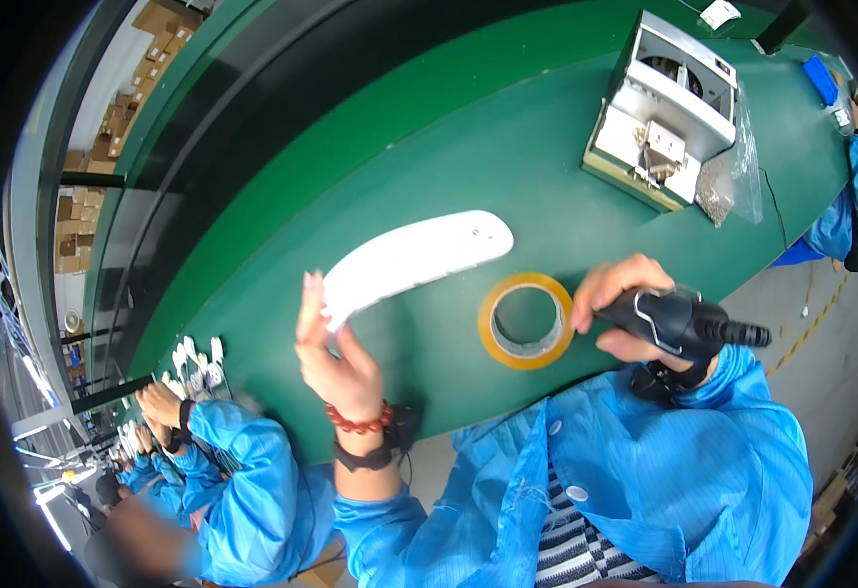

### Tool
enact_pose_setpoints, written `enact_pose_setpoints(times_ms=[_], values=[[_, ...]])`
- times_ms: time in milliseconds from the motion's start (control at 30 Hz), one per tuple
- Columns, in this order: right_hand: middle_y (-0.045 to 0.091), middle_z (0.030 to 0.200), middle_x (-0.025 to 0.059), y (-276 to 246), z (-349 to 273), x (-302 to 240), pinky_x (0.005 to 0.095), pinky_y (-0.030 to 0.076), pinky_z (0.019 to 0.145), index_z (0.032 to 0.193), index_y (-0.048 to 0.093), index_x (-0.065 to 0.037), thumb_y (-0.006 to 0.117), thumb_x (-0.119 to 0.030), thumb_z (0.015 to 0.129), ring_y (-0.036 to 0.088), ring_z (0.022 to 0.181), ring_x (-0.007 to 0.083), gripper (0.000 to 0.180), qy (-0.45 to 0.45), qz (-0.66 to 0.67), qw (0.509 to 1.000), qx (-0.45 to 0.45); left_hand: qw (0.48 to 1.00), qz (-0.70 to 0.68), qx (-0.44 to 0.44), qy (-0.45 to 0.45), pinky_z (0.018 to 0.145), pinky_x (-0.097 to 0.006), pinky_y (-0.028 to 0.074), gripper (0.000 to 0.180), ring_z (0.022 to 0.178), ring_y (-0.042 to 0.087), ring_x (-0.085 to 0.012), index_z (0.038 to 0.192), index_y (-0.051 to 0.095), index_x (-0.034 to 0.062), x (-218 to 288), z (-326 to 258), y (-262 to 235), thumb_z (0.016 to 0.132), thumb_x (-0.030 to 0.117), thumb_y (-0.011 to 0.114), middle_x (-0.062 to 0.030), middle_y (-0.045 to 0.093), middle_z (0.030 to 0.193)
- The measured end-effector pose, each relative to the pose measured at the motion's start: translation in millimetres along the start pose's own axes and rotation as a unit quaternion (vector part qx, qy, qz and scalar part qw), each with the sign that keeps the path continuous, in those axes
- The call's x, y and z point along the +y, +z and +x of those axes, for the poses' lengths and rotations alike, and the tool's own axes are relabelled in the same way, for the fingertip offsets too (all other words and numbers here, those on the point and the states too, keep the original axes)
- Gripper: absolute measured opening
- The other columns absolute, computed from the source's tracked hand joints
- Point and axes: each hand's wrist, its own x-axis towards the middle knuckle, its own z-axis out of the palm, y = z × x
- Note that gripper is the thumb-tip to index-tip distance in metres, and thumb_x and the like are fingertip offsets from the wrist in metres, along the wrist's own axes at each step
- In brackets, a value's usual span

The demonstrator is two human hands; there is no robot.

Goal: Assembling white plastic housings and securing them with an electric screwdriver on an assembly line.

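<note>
My left hand (pixel 339 355) pinches the near left end of a long, curved white plastic panel (pixel 414 257), thumb on one side and fingers on the other. Two small marks or holes show near the panel's rounded far right end. In my right hand (pixel 623 299) is a black electric screwdriver (pixel 672 321) with a bent metal wire on its body; its ribbed tail points right. My fingers hide its front end. Beside that hand, a ring of yellowish tape (pixel 490 333) lies flat on the green table (pixel 429 377).
A white and grey machine (pixel 679 98) stands at the far right, with a clear bag of small parts (pixel 718 191) against it. At left, a co-worker in a blue sleeve (pixel 253 461) works near a heap of white pieces (pixel 197 365). Another person (pixel 855 220) is at the right edge.
</note>
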Motion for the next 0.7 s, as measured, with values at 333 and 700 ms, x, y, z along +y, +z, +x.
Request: enact_pose_setpoints(times_ms=[333,700], values=[[0.054,0.067,0.0077,-16.8,-13.7,-1.2,0.0307,0.045,0.054,0.103,0.045,-0.005,0.066,-0.024,0.091,0.051,0.057,0.0153,0.031,-0.081,0.049,0.989,0.118,0.983,-0.082,-0.003,-0.163,0.105,-0.050,0.041,0.017,0.126,0.050,-0.0460,0.102,0.045,-0.0026,42.8,-116.7,0.2,0.089,-0.012,0.050,-0.0240,0.053,0.129],[0.055,0.070,0.0075,-77.6,45.9,-78.0,0.0359,0.044,0.060,0.098,0.050,-0.007,0.047,-0.023,0.100,0.049,0.058,0.0165,0.017,-0.213,0.045,0.954,0.205,0.992,-0.008,-0.097,-0.075,0.107,-0.051,0.041,0.030,0.130,0.046,-0.0450,0.098,0.042,0.0015,41.7,-127.3,-4.6,0.080,-0.019,0.055,-0.0243,0.047,0.132]])
